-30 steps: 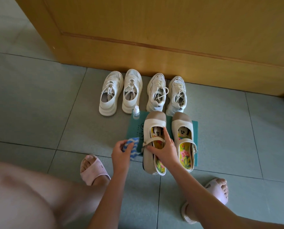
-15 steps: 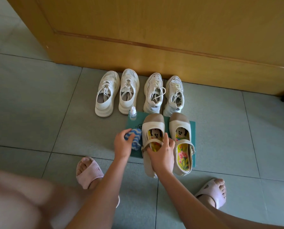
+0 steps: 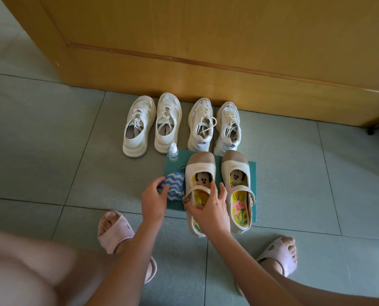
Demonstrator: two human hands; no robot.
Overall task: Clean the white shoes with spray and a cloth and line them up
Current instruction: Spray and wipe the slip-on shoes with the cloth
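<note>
open floor left, sneakers and spray bottle block ahead

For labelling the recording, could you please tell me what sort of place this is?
Probably a home entryway: tiled floor, wooden door, and white sneakers lined up against it.
</note>
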